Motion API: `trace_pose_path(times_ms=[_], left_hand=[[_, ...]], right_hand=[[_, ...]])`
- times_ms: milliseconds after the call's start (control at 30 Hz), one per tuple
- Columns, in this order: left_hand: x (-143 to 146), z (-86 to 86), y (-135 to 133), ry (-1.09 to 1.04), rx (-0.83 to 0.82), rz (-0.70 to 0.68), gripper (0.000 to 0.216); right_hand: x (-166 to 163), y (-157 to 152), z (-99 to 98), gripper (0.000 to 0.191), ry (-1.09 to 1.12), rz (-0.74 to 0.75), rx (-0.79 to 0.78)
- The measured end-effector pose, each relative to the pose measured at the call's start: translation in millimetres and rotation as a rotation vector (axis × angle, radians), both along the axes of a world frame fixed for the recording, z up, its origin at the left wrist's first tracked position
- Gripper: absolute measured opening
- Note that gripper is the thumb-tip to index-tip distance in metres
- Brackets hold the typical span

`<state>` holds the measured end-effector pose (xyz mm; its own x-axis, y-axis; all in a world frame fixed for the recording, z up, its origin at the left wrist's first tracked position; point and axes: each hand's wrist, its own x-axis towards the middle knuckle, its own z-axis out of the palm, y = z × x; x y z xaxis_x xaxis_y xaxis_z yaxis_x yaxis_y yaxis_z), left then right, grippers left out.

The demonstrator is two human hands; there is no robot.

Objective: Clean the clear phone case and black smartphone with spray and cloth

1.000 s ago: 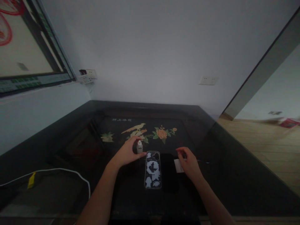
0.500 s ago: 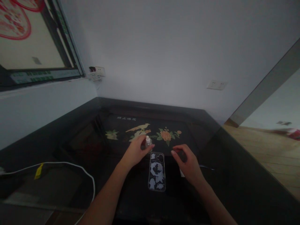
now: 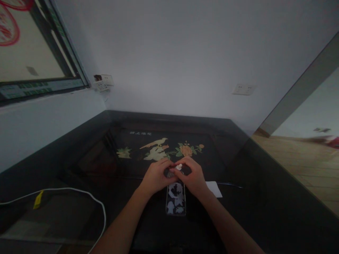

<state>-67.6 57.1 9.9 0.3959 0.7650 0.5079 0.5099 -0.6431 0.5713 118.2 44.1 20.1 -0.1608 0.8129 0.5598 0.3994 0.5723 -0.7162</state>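
Both my hands meet over the dark table (image 3: 251, 197), just above a clear phone case (image 3: 175, 199) with white cartoon prints that lies flat. My left hand (image 3: 155, 175) is closed round a small dark bottle (image 3: 169, 173). The thumb and fingers of my right hand (image 3: 193, 176) pinch the bottle's white cap (image 3: 179, 167). A dark phone beside the case is hard to make out under my right wrist.
A white slip of paper (image 3: 215, 188) lies right of my right hand. A white cable (image 3: 79, 194) with a yellow tag (image 3: 38, 199) curls at the left. The tabletop has an inlaid bird and flower picture (image 3: 159, 150). Wall sockets (image 3: 102, 83) sit behind.
My left hand lifted the small bottle toward the middle. My right hand left the white paper and came over to pinch the bottle's cap.
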Motion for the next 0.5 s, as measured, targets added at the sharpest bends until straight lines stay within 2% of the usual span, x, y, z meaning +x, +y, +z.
trace_pose_path(times_ms=[167, 300, 367, 500], left_hand=[[-1, -0.2, 0, -0.028, 0.024, 0.015, 0.018], [-3, -0.9, 2, -0.069, 0.035, 0.031, 0.015], [-3, -0.8, 3, -0.075, 0.03, 0.031, 0.016], [-3, -0.2, 2, -0.055, 0.013, 0.021, 0.016]], right_hand=[[2, 0, -3.7, 0.024, 0.121, -0.001, -0.132], [0, 3, -8.9, 0.036, 0.272, 0.118, -0.271], [-1, 4, -10.6, 0.042, 0.304, 0.141, -0.271], [-1, 3, -12.4, 0.042, 0.187, -0.017, -0.174]])
